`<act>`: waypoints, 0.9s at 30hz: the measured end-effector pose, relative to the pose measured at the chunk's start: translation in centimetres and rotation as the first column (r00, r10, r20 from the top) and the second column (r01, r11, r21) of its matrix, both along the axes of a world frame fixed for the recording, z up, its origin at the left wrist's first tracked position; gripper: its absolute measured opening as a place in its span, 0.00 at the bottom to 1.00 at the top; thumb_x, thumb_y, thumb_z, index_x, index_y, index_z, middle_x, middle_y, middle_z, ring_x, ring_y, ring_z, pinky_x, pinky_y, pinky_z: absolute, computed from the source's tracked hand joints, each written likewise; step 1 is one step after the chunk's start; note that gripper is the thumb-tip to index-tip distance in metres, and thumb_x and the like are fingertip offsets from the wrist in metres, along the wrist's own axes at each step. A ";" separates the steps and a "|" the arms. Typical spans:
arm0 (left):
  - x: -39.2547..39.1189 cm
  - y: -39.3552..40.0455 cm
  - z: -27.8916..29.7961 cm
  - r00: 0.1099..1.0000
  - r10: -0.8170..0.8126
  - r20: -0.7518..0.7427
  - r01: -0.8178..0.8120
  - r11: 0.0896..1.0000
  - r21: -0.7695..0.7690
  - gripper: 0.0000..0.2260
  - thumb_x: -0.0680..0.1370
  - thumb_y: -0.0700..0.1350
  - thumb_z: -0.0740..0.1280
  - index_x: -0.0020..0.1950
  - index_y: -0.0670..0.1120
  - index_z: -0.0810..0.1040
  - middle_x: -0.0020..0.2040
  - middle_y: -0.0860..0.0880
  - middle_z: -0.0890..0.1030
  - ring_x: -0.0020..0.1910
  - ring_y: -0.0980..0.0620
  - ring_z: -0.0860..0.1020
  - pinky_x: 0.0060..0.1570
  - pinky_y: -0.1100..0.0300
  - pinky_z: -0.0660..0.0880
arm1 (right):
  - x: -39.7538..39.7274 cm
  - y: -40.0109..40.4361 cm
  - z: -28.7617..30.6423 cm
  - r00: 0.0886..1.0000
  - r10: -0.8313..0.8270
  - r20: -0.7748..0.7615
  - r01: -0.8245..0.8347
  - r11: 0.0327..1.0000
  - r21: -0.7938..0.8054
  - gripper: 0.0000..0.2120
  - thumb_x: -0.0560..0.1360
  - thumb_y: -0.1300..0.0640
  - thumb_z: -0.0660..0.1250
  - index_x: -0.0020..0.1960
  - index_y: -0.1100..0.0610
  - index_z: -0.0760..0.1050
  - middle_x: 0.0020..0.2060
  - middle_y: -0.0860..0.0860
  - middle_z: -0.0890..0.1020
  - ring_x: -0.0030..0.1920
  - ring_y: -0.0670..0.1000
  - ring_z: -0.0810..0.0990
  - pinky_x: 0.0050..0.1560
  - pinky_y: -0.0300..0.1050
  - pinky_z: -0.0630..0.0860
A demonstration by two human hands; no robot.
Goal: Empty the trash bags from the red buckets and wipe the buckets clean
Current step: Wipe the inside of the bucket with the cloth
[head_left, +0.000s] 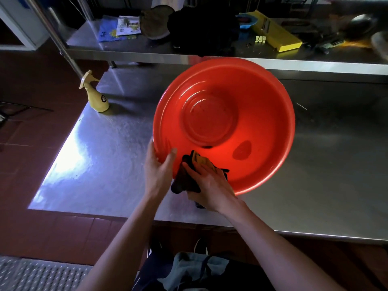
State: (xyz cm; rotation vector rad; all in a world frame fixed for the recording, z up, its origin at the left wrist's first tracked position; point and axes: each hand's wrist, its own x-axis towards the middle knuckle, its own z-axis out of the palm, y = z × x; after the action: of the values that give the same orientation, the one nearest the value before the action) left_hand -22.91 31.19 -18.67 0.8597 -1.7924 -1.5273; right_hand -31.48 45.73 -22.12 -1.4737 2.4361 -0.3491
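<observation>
Here, left hand (157, 172) gripping red bucket (262, 122) rim, right hand (210, 185) pressing dark cloth (186, 177) inside

**Steel worktop and shelf**

A stainless steel worktop (109, 156) carries a red bucket (262, 114), tilted toward the camera, and a yellow spray bottle (97, 97) standing upright near its far left corner. Behind, a raised steel shelf (134, 50) holds a yellow box (277, 33), papers (118, 28) and dark clutter.
</observation>
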 end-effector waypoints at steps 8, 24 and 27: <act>-1.4 2.1 -0.4 0.993 0.115 -0.021 -0.112 0.988 0.107 0.12 0.86 0.54 0.62 0.68 0.52 0.71 0.59 0.52 0.79 0.53 0.62 0.79 0.53 0.60 0.78 | -0.9 -0.6 -0.8 0.983 -0.020 0.183 0.036 0.996 -0.082 0.42 0.72 0.26 0.55 0.81 0.40 0.50 0.82 0.48 0.52 0.82 0.53 0.47 0.75 0.65 0.58; -1.9 1.1 2.3 0.974 0.118 -0.192 -0.123 0.992 -0.015 0.14 0.85 0.41 0.64 0.68 0.55 0.76 0.51 0.66 0.82 0.47 0.64 0.80 0.46 0.64 0.80 | -5.6 0.2 -5.0 0.983 -0.127 0.130 0.083 0.950 0.301 0.32 0.78 0.28 0.44 0.79 0.35 0.53 0.82 0.47 0.49 0.82 0.56 0.42 0.78 0.61 0.47; -1.9 0.8 2.5 0.973 0.073 -0.217 -0.089 0.994 -0.065 0.13 0.85 0.40 0.64 0.68 0.52 0.77 0.49 0.60 0.82 0.43 0.61 0.78 0.43 0.57 0.80 | -6.7 1.2 -5.0 0.994 -0.109 0.014 0.099 0.941 0.323 0.42 0.68 0.26 0.34 0.78 0.36 0.58 0.82 0.49 0.55 0.81 0.57 0.47 0.78 0.59 0.50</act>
State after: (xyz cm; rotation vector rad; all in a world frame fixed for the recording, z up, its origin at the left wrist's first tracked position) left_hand -24.83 31.97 -16.20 0.6950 -1.6276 -1.4341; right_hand -38.23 46.89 -27.10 -1.1945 2.4102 0.0092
